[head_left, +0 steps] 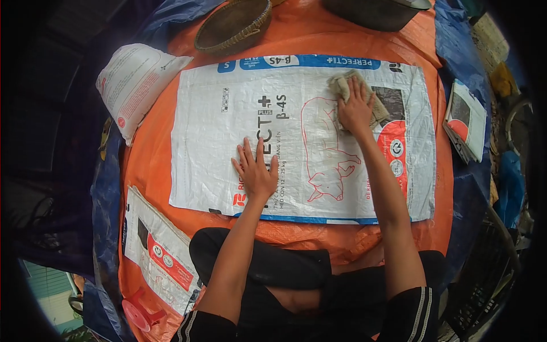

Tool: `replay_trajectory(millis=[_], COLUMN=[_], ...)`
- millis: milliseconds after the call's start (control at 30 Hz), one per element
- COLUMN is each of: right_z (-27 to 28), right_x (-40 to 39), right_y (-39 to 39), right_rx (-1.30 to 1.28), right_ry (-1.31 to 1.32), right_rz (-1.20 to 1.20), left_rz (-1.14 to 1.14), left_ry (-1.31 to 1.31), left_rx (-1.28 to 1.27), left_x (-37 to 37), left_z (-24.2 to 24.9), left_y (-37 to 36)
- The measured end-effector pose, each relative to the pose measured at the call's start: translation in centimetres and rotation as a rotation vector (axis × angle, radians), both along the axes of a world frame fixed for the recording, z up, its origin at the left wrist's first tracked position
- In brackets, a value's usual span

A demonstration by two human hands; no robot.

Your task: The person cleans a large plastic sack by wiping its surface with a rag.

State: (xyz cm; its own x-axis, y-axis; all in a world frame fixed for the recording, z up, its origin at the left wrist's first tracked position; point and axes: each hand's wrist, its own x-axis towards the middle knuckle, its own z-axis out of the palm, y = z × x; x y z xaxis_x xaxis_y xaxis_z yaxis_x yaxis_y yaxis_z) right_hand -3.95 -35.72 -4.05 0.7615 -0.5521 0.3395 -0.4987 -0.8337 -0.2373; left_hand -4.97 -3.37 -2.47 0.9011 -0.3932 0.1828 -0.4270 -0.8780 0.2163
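Note:
A white woven feed sack (216, 165) with a pig outline and blue edges lies flat in front of me. My left hand (257, 174) rests on its printed middle, fingers spread and holding nothing. Near the sack's upper right, my right hand (356, 108) presses a beige cloth (379, 108) against the surface. The fingers of that hand lie over the cloth, and part of the cloth sticks out on either side of them.
Orange sheeting (154, 165) lies under everything. A full white sack (137, 82) stands at upper left, a woven basket (233, 28) and dark basin (379, 12) at the top. Folded sacks (162, 251) sit lower left, another folded stack (467, 122) at right, a pink plastic item (139, 310) bottom left.

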Motion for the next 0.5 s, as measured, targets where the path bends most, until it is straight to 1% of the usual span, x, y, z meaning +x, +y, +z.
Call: replay_trajectory(millis=[33, 67, 133, 167, 267, 300, 367, 400, 467, 500], right_z=[0.0, -0.1, 0.2, -0.1, -0.6, -0.1, 1.3, 1.1, 0.6, 1.5], right_x=[-1.3, -2.7, -5.6, -6.8, -10.1, -10.6, -11.4, -11.8, -12.1, -12.3], right_y=[-2.0, -4.1, -8.0, -10.3, -15.8, -16.5, -17.2, -17.9, -19.4, -19.4], right_rx=[-0.02, -0.057, -0.017, -0.053, -0.112, -0.114, -0.138, -0.138, -0.239, -0.242], right_ry=[0.061, 0.054, 0.122, 0.151, 0.238, 0.237, 0.39, 0.386, 0.361, 0.394], right_rz=[-0.066, -0.116, -0.204, -0.248, -0.311, -0.309, -0.323, -0.319, -0.382, -0.421], left_rz=[0.0, -0.005, -0.001, -0.003, -0.002, 0.0, -0.001, 0.003, 0.007, 0.005], left_ry=[-0.002, -0.002, -0.023, -0.024, -0.022, -0.023, -0.015, -0.018, 0.016, 0.008], left_rx=[0.006, 0.006, 0.002, -0.007, -0.004, -0.005, -0.015, -0.015, 0.021, 0.025], left_x=[0.0, 0.0, -0.1, -0.1, 0.0, -0.1, -0.1, -0.1, 0.0, 0.0], left_z=[0.0, 0.0, -0.1, 0.0, 0.0, 0.0, 0.1, 0.2, 0.3, 0.2], left_y=[0.0, 0.0, -0.1, -0.1, -0.1, -0.2, -0.1, -0.1, -0.1, -0.1])
